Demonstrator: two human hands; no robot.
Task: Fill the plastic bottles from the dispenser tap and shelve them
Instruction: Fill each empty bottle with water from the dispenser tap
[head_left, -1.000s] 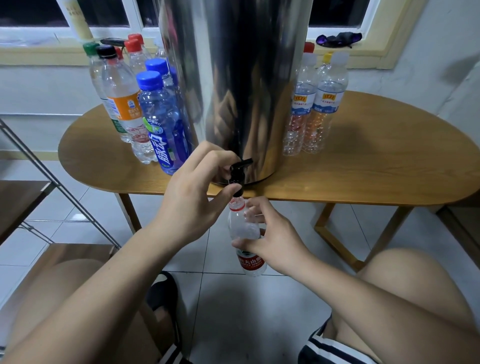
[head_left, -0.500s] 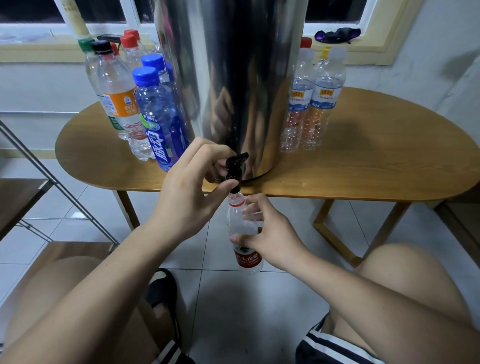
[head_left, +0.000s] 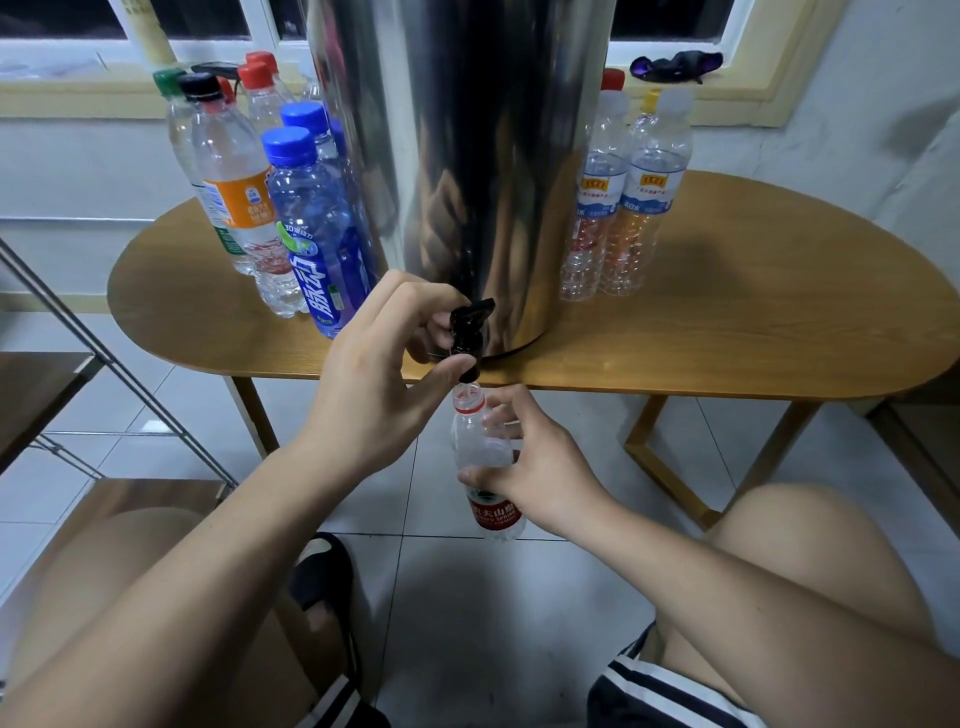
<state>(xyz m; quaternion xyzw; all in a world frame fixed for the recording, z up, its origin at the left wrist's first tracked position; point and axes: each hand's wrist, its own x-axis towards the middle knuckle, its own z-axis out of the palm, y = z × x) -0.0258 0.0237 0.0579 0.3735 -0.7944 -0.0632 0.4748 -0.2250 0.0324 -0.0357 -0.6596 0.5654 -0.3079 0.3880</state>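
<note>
— What did the left hand (head_left: 363, 384) do?
— It pinched the black tap (head_left: 467, 325) at the tabletop's (head_left: 727, 322) front edge.
— And the right hand (head_left: 535, 478)?
— It held the open bottle (head_left: 474, 439) just under the tap, below that edge.

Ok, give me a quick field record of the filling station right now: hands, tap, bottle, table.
left hand: grips black tap of steel dispenser
right hand: holds red-label bottle, uncapped
alignment: bottle's mouth directly under tap spout
fill level: cannot tell
table: capped bottles on both sides of dispenser
</note>
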